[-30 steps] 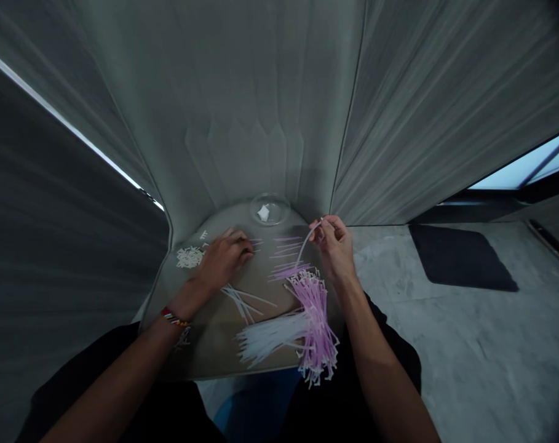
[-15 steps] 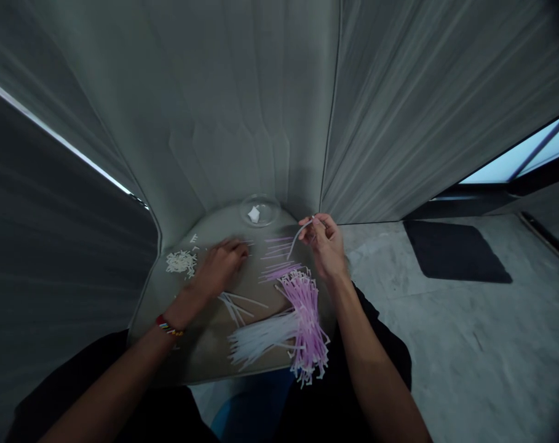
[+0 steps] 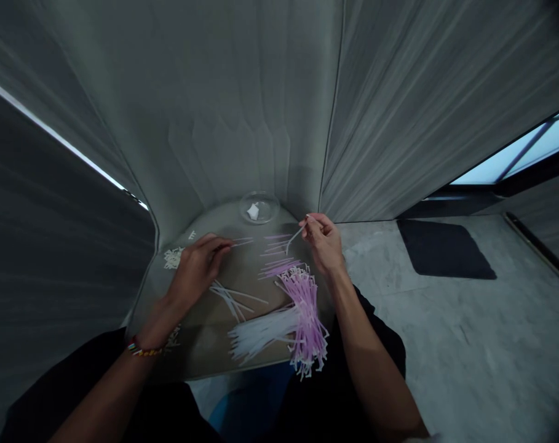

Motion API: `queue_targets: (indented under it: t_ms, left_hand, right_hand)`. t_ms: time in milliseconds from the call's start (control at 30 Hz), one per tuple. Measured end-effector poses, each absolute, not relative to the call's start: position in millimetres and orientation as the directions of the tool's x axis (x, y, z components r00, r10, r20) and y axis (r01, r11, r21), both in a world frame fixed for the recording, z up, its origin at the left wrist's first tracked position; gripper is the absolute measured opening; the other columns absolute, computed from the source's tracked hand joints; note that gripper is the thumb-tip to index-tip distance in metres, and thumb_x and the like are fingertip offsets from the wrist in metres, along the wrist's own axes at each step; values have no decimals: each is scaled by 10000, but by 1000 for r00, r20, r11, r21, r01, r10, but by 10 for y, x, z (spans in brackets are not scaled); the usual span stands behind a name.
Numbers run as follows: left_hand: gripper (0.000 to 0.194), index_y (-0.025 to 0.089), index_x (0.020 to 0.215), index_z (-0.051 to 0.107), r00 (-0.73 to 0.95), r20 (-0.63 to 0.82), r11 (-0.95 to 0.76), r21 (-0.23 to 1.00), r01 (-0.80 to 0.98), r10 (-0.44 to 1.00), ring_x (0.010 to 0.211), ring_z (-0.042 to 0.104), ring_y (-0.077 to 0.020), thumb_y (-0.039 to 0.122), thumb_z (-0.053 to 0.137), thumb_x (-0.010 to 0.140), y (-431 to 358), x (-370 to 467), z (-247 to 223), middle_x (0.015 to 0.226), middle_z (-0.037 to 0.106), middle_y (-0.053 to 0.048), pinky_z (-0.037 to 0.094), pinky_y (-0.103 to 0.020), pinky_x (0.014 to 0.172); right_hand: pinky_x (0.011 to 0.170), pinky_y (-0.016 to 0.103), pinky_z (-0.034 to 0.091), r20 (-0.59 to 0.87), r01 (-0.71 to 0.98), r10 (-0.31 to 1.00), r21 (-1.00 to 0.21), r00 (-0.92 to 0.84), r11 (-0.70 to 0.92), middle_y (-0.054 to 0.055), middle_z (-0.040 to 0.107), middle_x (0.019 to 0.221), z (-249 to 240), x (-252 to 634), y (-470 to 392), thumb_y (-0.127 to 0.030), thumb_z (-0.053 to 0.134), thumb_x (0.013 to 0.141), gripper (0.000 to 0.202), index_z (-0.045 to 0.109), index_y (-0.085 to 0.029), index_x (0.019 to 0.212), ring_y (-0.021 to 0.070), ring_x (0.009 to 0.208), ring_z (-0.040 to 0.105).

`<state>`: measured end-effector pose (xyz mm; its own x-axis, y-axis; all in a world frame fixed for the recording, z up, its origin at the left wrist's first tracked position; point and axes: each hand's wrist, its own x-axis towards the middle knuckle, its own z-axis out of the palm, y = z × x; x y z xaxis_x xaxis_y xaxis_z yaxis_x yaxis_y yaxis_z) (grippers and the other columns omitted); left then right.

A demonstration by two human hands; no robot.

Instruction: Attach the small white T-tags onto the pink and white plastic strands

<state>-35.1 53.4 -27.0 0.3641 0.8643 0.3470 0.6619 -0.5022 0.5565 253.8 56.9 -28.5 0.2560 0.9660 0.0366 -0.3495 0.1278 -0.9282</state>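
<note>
My right hand [image 3: 324,243] pinches a thin, whitish flexible tube [image 3: 294,237], which hangs down to the left over a row of thin purple sticks [image 3: 275,245]. My left hand [image 3: 198,261] has its fingers pinched together at the near ends of a pair of thin pale sticks [image 3: 243,240]; what is between the fingertips is hidden. Below the row lies a large bundle of purple sticks with white bent ends [image 3: 307,320]. It overlaps a pile of whitish tubes [image 3: 261,332]. Several loose white tubes [image 3: 235,299] lie crossed nearby.
A clear round dish [image 3: 272,212] with a small white piece [image 3: 253,211] stands at the back of the padded seat [image 3: 200,344]. Small cream-coloured pieces [image 3: 172,258] are heaped at left. A dark mat [image 3: 445,249] lies on the marble-look floor [image 3: 427,332].
My left hand has drawn back to the left and slightly down, its fingers now pinched. My right hand stays nearly in place, still holding the whitish tube.
</note>
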Motion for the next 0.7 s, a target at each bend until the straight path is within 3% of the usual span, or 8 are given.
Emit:
queue_targets:
  t_ms: [133, 233, 400, 700]
  left_hand:
    - [193, 231, 1039, 709, 292, 391, -482, 594, 644, 873, 902, 678, -196, 300, 532, 1000, 549, -384, -262, 978, 713, -28, 514, -317, 810]
    - [182, 227, 1030, 711, 272, 437, -504, 608, 613, 857, 912, 679, -184, 284, 540, 1001, 574, -413, -241, 980, 713, -23, 506, -302, 818]
    - [157, 227, 1016, 718, 197, 508, -517, 626, 584, 838, 883, 670, -166, 246, 564, 990, 592, -495, -166, 944, 707, -11, 492, -283, 812]
    - [175, 214, 1002, 726, 146, 513, -508, 691, 515, 846, 906, 665, -157, 208, 552, 995, 570, -512, -39, 955, 705, -13, 486, -264, 826]
  right_hand:
    - [574, 212, 438, 105, -126, 964, -982, 246, 139, 26, 736, 828, -228, 2562, 593, -429, 732, 856, 265, 686, -182, 939, 87, 597, 546]
    - [584, 225, 461, 185, 134, 975, -977, 120, 168, 41, 743, 811, -67, 2556, 733, -401, 710, 870, 244, 709, -165, 931, 110, 613, 591]
    - [682, 231, 503, 237, 642, 959, -714, -154, 279, 51, 767, 831, 199, 2372, 1240, -246, 622, 898, 147, 723, -161, 964, 158, 766, 717]
    - [756, 227, 498, 139, 794, 967, -553, -212, 254, 67, 788, 870, 10, 2008, 1701, -114, 600, 822, 198, 774, -126, 915, 176, 819, 717]
